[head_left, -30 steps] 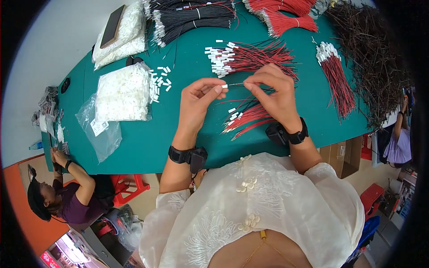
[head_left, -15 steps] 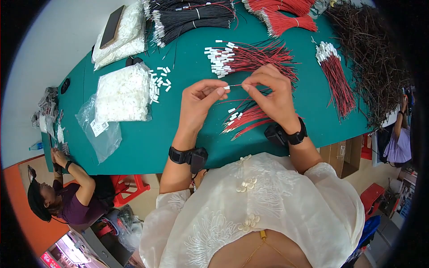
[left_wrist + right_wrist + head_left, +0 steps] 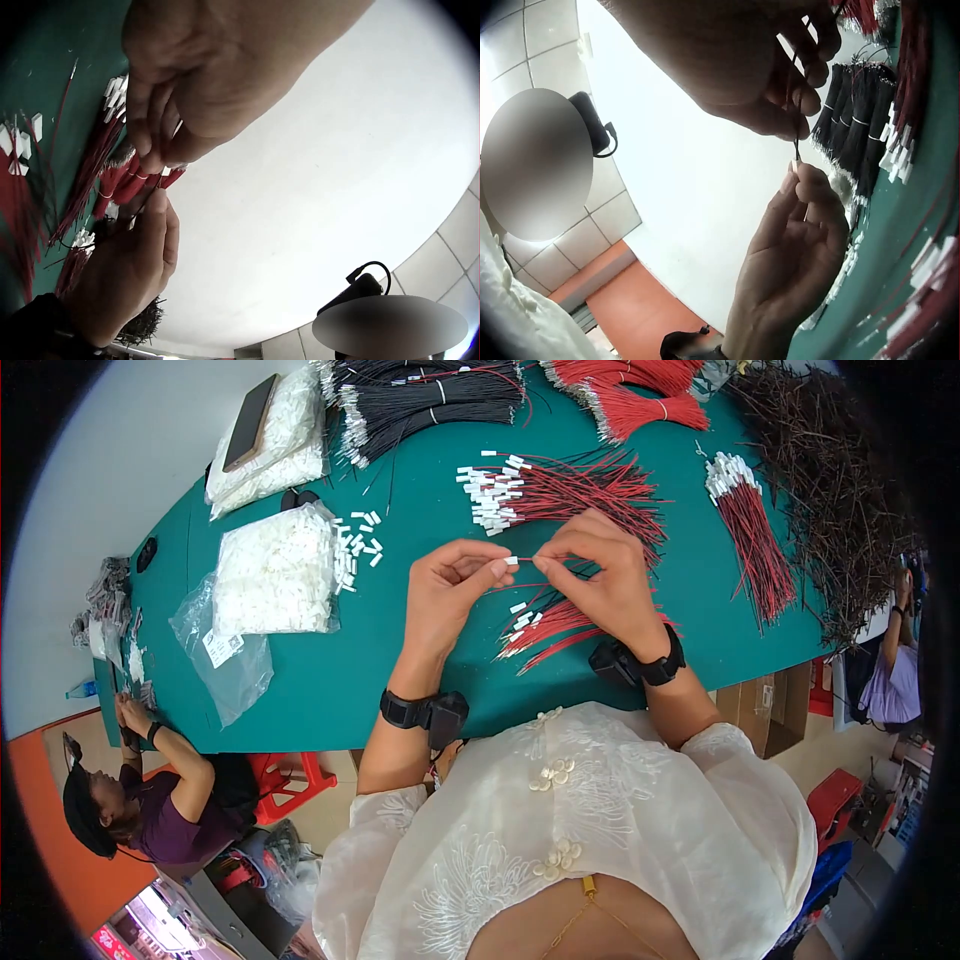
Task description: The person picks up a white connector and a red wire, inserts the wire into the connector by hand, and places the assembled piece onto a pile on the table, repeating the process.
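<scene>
Above the green table, my left hand (image 3: pixel 447 588) pinches a small white connector housing (image 3: pixel 512 561) between thumb and index finger. My right hand (image 3: pixel 608 568) pinches a thin red wire (image 3: pixel 527 559) close to the housing. A short stretch of wire bridges the two sets of fingertips. In the right wrist view, dark wire (image 3: pixel 797 147) meets the end of the white housing (image 3: pixel 796 166). Behind the hands lies a bundle of red and black wires with white housings (image 3: pixel 495 498). Below the right hand is a pile of loose red wires (image 3: pixel 565 628).
Left on the table are a bag of white housings (image 3: pixel 275 568) and loose housings (image 3: pixel 350 560). Black wire bundles (image 3: pixel 435 408) and red wire bundles (image 3: pixel 650 410) lie at the back. A finished-looking bunch (image 3: pixel 755 540) and a dark wire heap (image 3: pixel 830 490) sit right.
My right fingertips have moved left, closer to the housing, and the stretch of wire between the hands is shorter. My left hand has shifted slightly right with the housing.
</scene>
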`<state>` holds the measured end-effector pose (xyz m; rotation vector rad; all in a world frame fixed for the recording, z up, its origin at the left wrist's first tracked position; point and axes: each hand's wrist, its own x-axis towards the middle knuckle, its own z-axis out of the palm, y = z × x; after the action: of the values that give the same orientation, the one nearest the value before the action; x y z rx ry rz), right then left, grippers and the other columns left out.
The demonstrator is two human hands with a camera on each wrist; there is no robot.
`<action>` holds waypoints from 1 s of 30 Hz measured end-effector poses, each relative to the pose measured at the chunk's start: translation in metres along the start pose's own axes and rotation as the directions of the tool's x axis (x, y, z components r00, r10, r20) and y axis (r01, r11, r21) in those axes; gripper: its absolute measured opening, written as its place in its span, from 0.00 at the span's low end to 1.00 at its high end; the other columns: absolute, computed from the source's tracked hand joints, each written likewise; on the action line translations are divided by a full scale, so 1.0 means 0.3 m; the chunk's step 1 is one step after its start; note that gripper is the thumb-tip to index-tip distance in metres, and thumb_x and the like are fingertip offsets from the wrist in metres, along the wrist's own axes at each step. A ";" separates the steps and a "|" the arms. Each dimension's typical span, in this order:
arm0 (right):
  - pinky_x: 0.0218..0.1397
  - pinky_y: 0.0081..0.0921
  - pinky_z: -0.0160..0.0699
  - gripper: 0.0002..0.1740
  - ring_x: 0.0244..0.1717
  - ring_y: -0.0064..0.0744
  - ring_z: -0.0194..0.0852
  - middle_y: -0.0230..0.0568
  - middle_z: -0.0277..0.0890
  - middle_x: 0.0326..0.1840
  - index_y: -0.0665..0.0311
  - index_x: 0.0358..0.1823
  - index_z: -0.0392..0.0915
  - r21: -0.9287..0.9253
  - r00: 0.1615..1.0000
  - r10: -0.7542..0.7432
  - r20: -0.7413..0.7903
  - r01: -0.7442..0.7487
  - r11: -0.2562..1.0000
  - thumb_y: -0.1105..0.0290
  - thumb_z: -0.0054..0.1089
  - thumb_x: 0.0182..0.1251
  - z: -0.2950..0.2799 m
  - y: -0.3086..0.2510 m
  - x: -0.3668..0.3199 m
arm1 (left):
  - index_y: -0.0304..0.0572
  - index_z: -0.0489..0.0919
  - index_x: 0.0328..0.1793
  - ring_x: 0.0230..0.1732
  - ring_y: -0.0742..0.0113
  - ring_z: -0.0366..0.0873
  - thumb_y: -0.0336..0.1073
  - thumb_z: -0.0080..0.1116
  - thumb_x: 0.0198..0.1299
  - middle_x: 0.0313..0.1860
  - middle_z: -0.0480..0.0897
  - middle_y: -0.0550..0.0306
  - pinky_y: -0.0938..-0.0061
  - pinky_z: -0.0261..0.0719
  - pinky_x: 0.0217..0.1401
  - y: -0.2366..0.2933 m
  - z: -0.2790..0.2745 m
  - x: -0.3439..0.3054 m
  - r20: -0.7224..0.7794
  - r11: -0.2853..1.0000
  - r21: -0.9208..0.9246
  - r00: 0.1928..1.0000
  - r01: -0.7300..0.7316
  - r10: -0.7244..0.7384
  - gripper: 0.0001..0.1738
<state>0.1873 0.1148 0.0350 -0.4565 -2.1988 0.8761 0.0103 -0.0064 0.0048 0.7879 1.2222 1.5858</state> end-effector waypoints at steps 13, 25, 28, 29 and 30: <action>0.37 0.23 0.74 0.04 0.34 0.27 0.78 0.38 0.83 0.33 0.69 0.36 0.86 0.236 0.993 0.116 -0.021 -0.108 0.966 0.79 0.72 0.60 0.021 0.002 -0.006 | 0.30 0.86 0.50 0.42 0.67 0.89 0.24 0.65 0.68 0.42 0.90 0.49 0.75 0.87 0.48 -0.016 0.009 0.006 -0.004 0.994 -0.088 0.998 0.063 -0.064 0.07; 0.34 0.20 0.72 0.05 0.34 0.23 0.76 0.36 0.82 0.34 0.68 0.38 0.88 0.207 0.992 0.121 -0.030 -0.112 0.972 0.80 0.71 0.61 -0.001 0.008 -0.006 | 0.32 0.86 0.49 0.41 0.70 0.88 0.26 0.66 0.68 0.40 0.89 0.51 0.77 0.86 0.45 -0.014 0.000 0.005 -0.021 0.997 -0.070 0.999 0.032 -0.033 0.07; 0.34 0.20 0.72 0.05 0.34 0.23 0.76 0.36 0.82 0.33 0.68 0.38 0.88 0.213 0.995 0.091 -0.026 -0.084 0.973 0.80 0.71 0.60 0.007 0.007 -0.006 | 0.32 0.86 0.48 0.39 0.72 0.87 0.28 0.67 0.68 0.39 0.89 0.53 0.79 0.85 0.43 -0.009 0.004 0.000 -0.012 1.000 0.002 1.000 0.011 -0.011 0.07; 0.34 0.20 0.71 0.05 0.34 0.23 0.76 0.36 0.82 0.33 0.68 0.38 0.88 0.206 0.997 0.077 -0.017 -0.072 0.976 0.80 0.72 0.60 0.011 0.005 -0.006 | 0.32 0.86 0.48 0.38 0.73 0.86 0.28 0.67 0.68 0.38 0.89 0.53 0.80 0.84 0.42 -0.009 0.005 -0.001 -0.017 0.999 0.032 1.000 0.013 -0.012 0.07; 0.33 0.20 0.71 0.05 0.33 0.23 0.76 0.36 0.82 0.33 0.68 0.38 0.88 0.198 0.998 0.064 -0.007 -0.061 0.978 0.79 0.72 0.60 0.014 0.004 -0.007 | 0.33 0.86 0.47 0.37 0.74 0.86 0.29 0.67 0.68 0.37 0.89 0.54 0.81 0.83 0.41 -0.009 0.005 -0.003 -0.022 0.998 0.061 1.000 0.015 -0.013 0.06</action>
<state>0.1858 0.1125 0.0311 -0.4347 -2.0686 1.1102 0.0129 -0.0066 0.0027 0.8015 1.2947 1.5555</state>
